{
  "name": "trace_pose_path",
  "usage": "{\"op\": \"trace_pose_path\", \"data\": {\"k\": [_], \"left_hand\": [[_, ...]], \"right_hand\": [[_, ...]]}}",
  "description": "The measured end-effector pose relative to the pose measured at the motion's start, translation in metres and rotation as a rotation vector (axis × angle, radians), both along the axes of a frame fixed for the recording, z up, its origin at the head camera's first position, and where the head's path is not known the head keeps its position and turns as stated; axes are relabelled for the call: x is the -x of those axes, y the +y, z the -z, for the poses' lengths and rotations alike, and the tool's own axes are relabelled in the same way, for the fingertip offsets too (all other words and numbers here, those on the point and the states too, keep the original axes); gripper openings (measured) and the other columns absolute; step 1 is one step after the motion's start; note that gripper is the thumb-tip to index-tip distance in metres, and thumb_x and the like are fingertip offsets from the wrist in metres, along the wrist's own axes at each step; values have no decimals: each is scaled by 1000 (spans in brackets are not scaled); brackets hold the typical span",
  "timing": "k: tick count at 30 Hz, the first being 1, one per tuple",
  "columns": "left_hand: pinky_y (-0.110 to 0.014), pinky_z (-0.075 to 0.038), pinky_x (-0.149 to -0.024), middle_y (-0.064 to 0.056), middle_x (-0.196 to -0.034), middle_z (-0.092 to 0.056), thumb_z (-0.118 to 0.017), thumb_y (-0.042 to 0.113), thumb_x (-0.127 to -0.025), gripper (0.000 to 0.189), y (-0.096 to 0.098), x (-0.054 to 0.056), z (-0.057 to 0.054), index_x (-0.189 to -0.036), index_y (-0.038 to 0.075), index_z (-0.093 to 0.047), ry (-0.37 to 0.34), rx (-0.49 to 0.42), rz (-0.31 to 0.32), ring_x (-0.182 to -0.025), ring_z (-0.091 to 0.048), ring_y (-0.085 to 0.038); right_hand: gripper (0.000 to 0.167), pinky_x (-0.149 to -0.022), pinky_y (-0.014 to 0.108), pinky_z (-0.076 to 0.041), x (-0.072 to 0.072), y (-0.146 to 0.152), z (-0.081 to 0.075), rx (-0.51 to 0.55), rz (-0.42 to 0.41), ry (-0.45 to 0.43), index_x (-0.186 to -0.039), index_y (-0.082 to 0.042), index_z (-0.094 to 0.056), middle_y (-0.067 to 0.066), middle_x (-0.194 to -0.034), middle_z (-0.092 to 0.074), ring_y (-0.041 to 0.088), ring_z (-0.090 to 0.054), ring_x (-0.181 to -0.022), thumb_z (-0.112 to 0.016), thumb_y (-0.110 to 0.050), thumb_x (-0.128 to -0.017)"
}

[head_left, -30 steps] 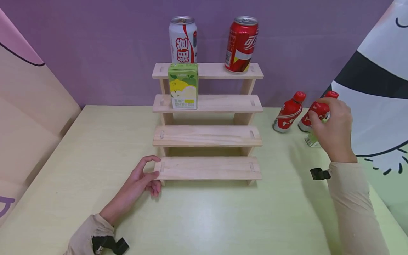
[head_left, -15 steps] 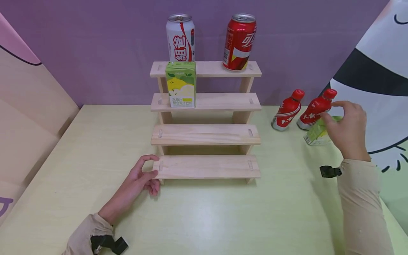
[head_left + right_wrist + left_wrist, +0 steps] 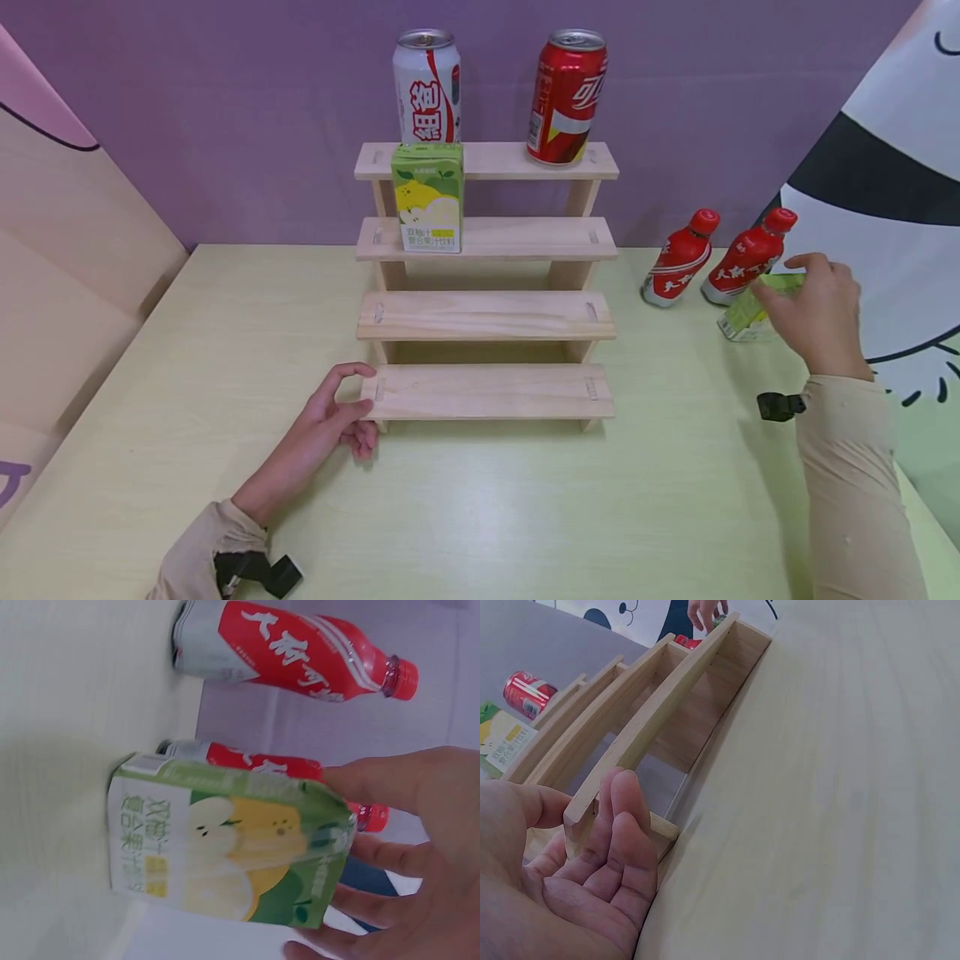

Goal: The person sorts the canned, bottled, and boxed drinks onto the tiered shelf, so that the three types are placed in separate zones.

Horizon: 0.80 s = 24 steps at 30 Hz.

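Note:
My left hand (image 3: 326, 425) pinches the left end of the lowest board of a stepped wooden display shelf (image 3: 487, 392), index finger at its back edge and thumb near its front. At right, my right hand (image 3: 821, 321) is round the top of a green and yellow juice box (image 3: 225, 840) standing on the table. In the right wrist view the thumb is by one upper edge and the other fingers spread behind the carton; a firm grip does not show. A second juice box (image 3: 427, 200) stands on the shelf's second board from the top.
On the top board stand a white can (image 3: 427, 87) and a red cola can (image 3: 567, 98). Two red-labelled cola bottles, the left bottle (image 3: 678, 260) and the right bottle (image 3: 750, 257), stand just behind my right hand's carton, near the purple backdrop (image 3: 300, 125).
My right hand has moved right, away from in front of the right bottle, then slightly down onto the carton's top. The left hand stays on the shelf; the carton has not visibly moved.

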<state>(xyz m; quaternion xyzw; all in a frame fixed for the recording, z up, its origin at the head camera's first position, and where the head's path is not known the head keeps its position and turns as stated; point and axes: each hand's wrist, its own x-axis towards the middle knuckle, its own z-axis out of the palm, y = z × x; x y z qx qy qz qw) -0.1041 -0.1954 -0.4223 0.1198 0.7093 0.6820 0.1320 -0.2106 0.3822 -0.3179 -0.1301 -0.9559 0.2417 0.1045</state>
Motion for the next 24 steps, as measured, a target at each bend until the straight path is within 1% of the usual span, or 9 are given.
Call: {"op": "trace_pose_path", "data": {"k": [3, 6, 8, 10, 12, 14, 19, 24], "left_hand": [[-31, -53, -58, -17, -71, -66, -48, 18, -106, 38, 0, 0, 0, -140, 14, -31, 0, 3, 0, -60, -62, -23], [-32, -53, -59, -18, -71, -66, -49, 19, -106, 38, 0, 0, -1, -140, 15, -31, -5, 9, -6, -61, -62, -24], [-33, -54, -59, -18, -72, -66, -49, 20, -106, 38, 0, 0, -2, -140, 15, -32, -10, 13, -11, -61, -63, -25], [-33, -54, -60, -18, -73, -66, -49, 21, -106, 39, -1, -1, -3, -140, 16, -32, -15, 18, -16, -62, -63, -25], [-33, -54, -60, -18, -73, -66, -49, 21, -106, 39, -1, -1, -3, -140, 16, -32, -17, 19, -15, -62, -63, -25], [-33, -54, -60, -17, -73, -66, -49, 21, -106, 39, -1, 0, -3, -140, 16, -32, -16, 19, -13, -62, -63, -25], [-32, -54, -59, -16, -72, -66, -49, 20, -106, 38, 0, 0, -2, -140, 15, -32, -14, 11, -10, -61, -62, -24], [-33, -54, -60, -17, -72, -66, -49, 20, -106, 38, 0, 0, -2, -140, 16, -32, -15, 13, -11, -61, -62, -24]], "right_hand": [[73, -80, 63, -50, -1, 7, 3, 29, -10, -33, -141, 14, -25, 39, -135, -29, 54, -31, -125, -55, -37, -98], [75, -70, 51, -53, 0, 13, 5, 52, -20, -59, -137, 14, -22, 39, -128, -33, 54, -39, -114, -56, -40, -97], [76, -67, 45, -53, 1, 15, 5, 56, -26, -69, -136, 13, -22, 39, -125, -35, 53, -41, -111, -56, -42, -97], [77, -66, 42, -52, 2, 17, 6, 57, -29, -78, -135, 13, -21, 38, -124, -36, 52, -43, -109, -56, -44, -96], [76, -66, 43, -53, 2, 17, 6, 56, -30, -81, -135, 12, -21, 38, -124, -36, 53, -42, -110, -56, -43, -97], [76, -68, 46, -53, 2, 17, 5, 58, -29, -85, -136, 12, -21, 39, -125, -36, 53, -42, -111, -56, -43, -97], [79, -76, 57, -52, 0, 17, 5, 67, -23, -96, -139, 11, -18, 39, -129, -34, 54, -40, -113, -56, -44, -97], [83, -79, 60, -52, 0, 17, 7, 57, -23, -104, -142, 10, -16, 40, -131, -33, 55, -40, -113, -59, -44, -96]]}}
